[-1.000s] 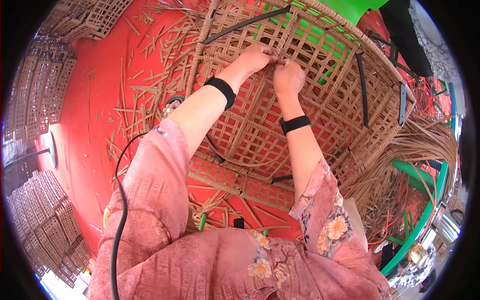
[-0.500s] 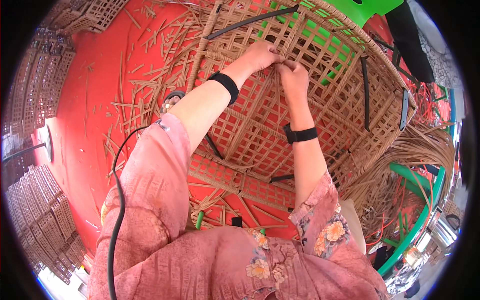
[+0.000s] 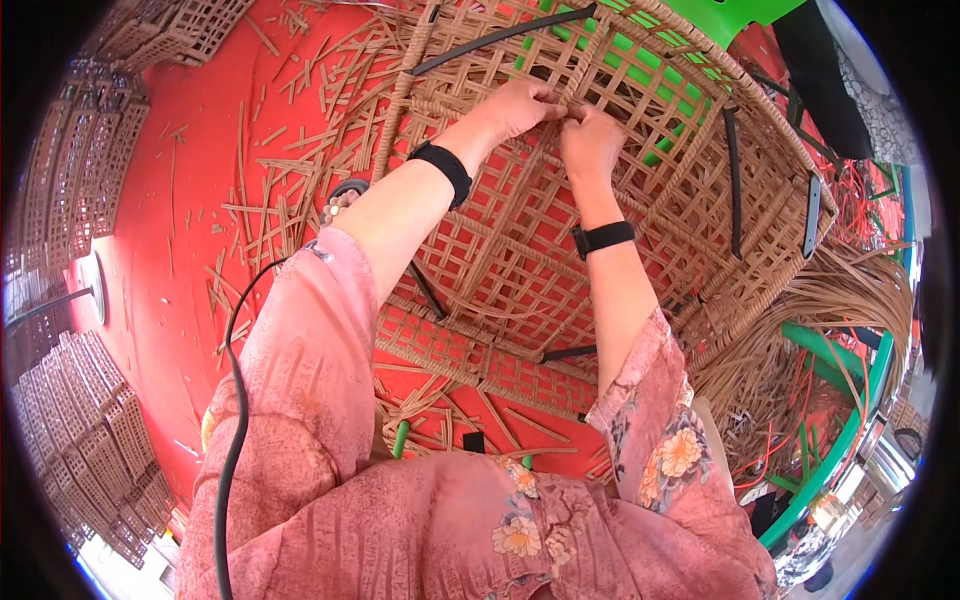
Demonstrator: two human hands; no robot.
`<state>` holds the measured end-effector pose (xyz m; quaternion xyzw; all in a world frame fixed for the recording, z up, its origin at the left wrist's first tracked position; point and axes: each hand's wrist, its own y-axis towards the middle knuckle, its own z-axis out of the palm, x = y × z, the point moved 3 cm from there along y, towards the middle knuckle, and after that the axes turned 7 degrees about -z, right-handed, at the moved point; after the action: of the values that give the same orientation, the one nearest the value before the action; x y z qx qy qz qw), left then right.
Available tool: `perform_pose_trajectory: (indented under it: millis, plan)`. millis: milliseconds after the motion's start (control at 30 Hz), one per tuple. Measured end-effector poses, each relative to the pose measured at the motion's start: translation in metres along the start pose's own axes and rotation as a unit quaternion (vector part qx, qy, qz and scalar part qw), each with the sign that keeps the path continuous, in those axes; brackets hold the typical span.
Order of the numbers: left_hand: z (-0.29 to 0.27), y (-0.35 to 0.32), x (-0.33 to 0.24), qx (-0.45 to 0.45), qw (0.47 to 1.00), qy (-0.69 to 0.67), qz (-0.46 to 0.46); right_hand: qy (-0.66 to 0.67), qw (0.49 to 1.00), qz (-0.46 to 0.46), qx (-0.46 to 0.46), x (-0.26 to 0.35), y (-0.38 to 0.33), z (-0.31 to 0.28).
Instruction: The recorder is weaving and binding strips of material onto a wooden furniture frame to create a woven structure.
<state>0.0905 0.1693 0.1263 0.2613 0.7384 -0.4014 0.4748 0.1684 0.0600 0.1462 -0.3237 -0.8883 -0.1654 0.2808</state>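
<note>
A large brown open-weave basket lies in front of me, its lattice letting the red floor show through. Both hands meet over its thick central rib, toward the far side. My left hand is closed in a pinch at the rib. Close to its right, my right hand is pinched too, fingertips almost touching the left ones. A thin brown weaving strip seems to be between the fingers, though they mostly cover it. Black bars run along the basket's sides.
Cut strip scraps litter the red floor at left. Stacked woven baskets line the left edge. A green plastic chair stands behind the basket. Long loose strips and a green frame are at right.
My right hand has shifted slightly right, its elbow swinging outward. My left hand has moved slightly left. Both keep pinching at the same part of the rib.
</note>
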Motion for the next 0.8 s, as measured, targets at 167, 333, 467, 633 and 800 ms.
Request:
perform_pose_trajectory:
  millis: [167, 333, 467, 633, 800]
  plan:
    - [0.004, -0.002, 0.005, 0.013, 0.996, -0.073, -0.051, 0.236, 0.967, 0.086, -0.047, -0.013, 0.005, 0.018]
    - [-0.016, -0.009, 0.013, -0.039, 0.98, 0.192, 0.022, 0.547, 0.8, 0.235, 0.074, -0.011, 0.004, 0.024]
    - [-0.021, -0.02, -0.013, -0.012, 0.952, 0.299, 0.058, 0.568, 0.75, 0.323, 0.103, -0.008, 0.003, 0.014]
    - [-0.038, -0.046, -0.031, -0.099, 0.833, 0.465, 0.282, 0.515, 0.805, 0.274, 0.112, 0.011, 0.006, 0.002]
    - [-0.046, -0.176, -0.099, 0.327, 0.932, 0.136, -0.084, 0.293, 0.941, 0.09, 0.145, 0.017, 0.013, 0.001]
